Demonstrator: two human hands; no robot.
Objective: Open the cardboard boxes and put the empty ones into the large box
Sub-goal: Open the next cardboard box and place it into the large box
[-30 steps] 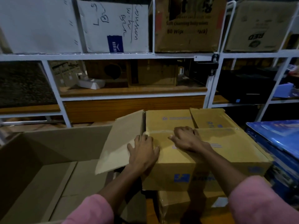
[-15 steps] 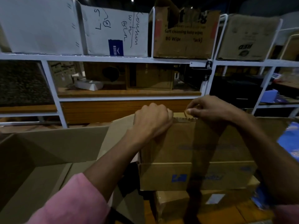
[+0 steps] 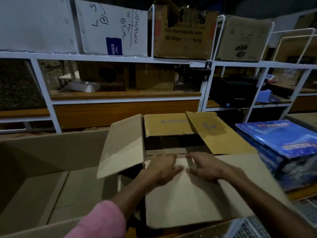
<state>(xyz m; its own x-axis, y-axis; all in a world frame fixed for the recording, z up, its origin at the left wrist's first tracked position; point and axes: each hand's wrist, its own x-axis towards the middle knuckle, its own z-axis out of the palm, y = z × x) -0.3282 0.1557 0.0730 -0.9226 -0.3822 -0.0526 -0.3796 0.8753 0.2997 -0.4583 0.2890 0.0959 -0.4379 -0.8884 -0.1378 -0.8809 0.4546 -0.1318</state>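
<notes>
Place: a storeroom or stockroom, dimly lit.
Shelving: a white metal rack (image 3: pixel 120 58) spans the whole back, with wooden boards (image 3: pixel 125 95) as lower shelves.
Stock: cartons fill the top shelf, among them a white box with handwriting (image 3: pixel 113 28) and a brown baby wipes carton (image 3: pixel 183 35).
Foreground: an opened cardboard box (image 3: pixel 171 127), a large box (image 3: pixel 42 162) to its left, and a blue printed box (image 3: pixel 281 140) to its right.
</notes>
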